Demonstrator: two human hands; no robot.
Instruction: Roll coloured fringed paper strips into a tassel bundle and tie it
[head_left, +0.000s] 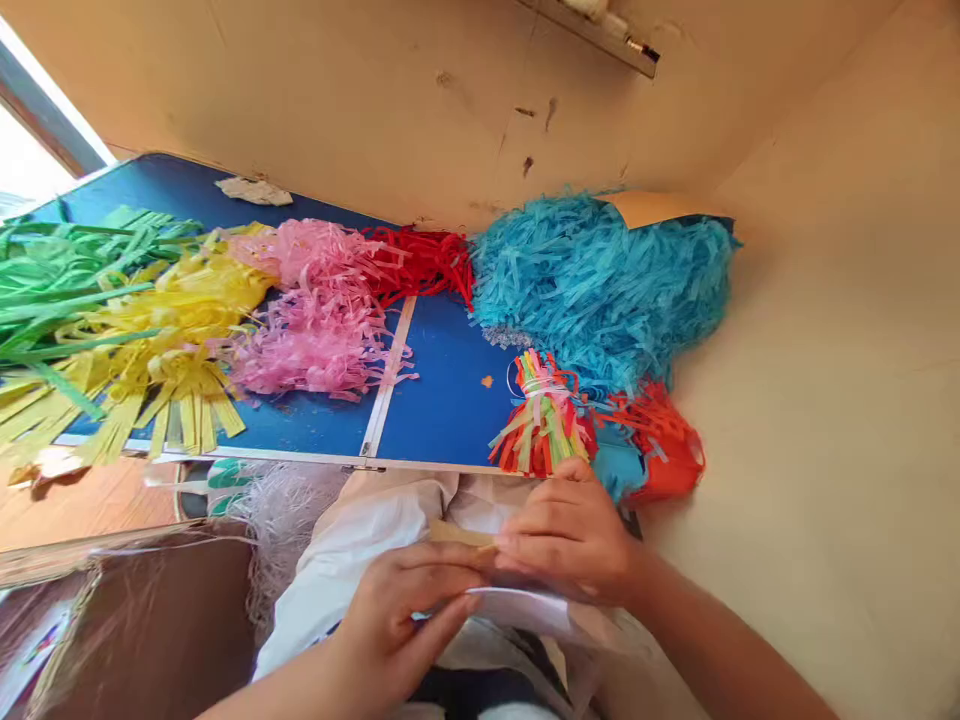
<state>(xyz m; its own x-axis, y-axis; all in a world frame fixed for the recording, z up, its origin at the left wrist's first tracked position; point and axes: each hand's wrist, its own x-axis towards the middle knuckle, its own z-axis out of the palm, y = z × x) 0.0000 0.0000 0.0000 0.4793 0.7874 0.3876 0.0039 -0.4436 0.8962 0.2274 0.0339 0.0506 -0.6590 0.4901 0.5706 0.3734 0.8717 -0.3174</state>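
Observation:
My left hand [397, 610] and my right hand [570, 535] meet over my lap, below the blue table's [442, 400] near edge. Together they pinch a thin tan stick [461, 535] and a white sheet of paper [525, 608]; both hands have their fingers closed on these. Just above my right hand a tied bundle of mixed red, green and pink paper strips [541, 420] lies on the table's edge.
Heaps of shredded paper cover the table: green [60, 275], yellow [172, 340], pink [315, 310], red [420, 262] and a big blue heap [600, 280]. An orange piece [667, 445] lies at the right. A beige wall stands behind; a brown box [142, 620] sits lower left.

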